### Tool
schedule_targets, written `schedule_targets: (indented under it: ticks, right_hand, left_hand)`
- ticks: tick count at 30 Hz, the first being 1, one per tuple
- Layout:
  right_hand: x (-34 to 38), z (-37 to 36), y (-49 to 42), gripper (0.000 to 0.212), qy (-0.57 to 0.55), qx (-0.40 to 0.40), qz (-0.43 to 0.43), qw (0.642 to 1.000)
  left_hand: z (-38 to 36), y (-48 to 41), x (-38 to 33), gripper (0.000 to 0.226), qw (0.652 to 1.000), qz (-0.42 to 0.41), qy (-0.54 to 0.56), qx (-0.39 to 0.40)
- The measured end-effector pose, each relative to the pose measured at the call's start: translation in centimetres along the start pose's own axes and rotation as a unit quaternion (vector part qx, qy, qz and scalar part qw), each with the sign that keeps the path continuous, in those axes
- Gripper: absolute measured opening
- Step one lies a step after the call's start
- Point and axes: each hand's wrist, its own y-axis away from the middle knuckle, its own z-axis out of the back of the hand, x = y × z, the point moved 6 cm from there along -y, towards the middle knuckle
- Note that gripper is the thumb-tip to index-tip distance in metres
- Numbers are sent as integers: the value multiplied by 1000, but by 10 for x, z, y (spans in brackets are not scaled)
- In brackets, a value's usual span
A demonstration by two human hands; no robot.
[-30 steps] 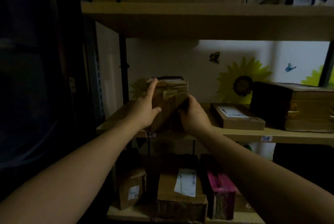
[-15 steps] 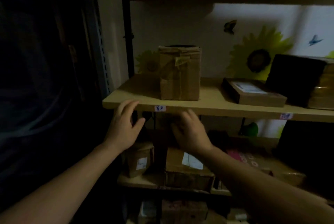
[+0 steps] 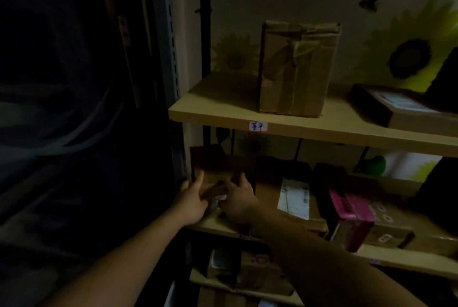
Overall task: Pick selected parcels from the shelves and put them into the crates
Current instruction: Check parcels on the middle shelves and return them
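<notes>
A small brown parcel (image 3: pixel 215 178) with a white label stands at the left end of the middle shelf (image 3: pixel 213 228). My left hand (image 3: pixel 192 199) lies against its left side with fingers pointing up. My right hand (image 3: pixel 238 199) lies against its front right side. Both hands touch the box; the dim light hides whether the fingers curl round it. On the shelf above (image 3: pixel 223 114) stands a tall taped cardboard box (image 3: pixel 296 69), apart from both hands.
Beside the small parcel lie a flat cardboard box with a white label (image 3: pixel 295 199), a pink box (image 3: pixel 352 217) and a brown printed box (image 3: pixel 391 227). A flat labelled parcel (image 3: pixel 401 108) sits upper right. More parcels (image 3: pixel 245 272) fill the shelf below. Dark space lies left.
Both hands left the tall box on the upper shelf, dropped past the shelf edge and now lie on the small parcel one shelf lower. The view tilted down and closer.
</notes>
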Motion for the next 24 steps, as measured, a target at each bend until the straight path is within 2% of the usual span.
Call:
schedule_targets:
  ticks: [2,7,10,12,14,16,17,18,20,22,24]
  right_hand:
    - [0,-7,-2,57,36,20,11,999]
    - [-14,-3,-10,82,-81,1,-41,996]
    - [-10,-7,-15,73,-101,-3,-22,995]
    - [-9,-6,-12,57,-153,-31,-24,987]
    - [-12,-4,-4,41,-180,-66,-40,981]
    - [-17,-3,6,30,-191,-98,-52,975]
    - [-20,-4,12,27,-199,-112,-57,972]
    - [-24,-7,18,30,-212,-120,-63,968]
    - [-28,-15,30,52,-238,-118,-70,962]
    - [-30,-23,39,67,-237,-107,-75,963]
    - [-30,-32,47,57,-220,-85,-77,969]
  left_hand:
    - [-6,-4,5,79,998,13,34,45]
    - [-9,-12,6,82,992,16,80,97]
    - [-9,-17,8,78,988,15,115,100]
    - [-8,-17,9,65,984,17,157,79]
    - [-5,-13,10,41,982,11,186,36]
    - [-1,-7,11,17,986,2,166,-19]
    - [0,-4,12,13,987,2,154,-40]
    - [0,0,15,14,988,8,145,-52]
    - [-3,7,19,27,985,23,163,-53]
    - [-9,16,22,53,979,27,198,-26]
    - [-18,25,25,62,977,28,210,16]
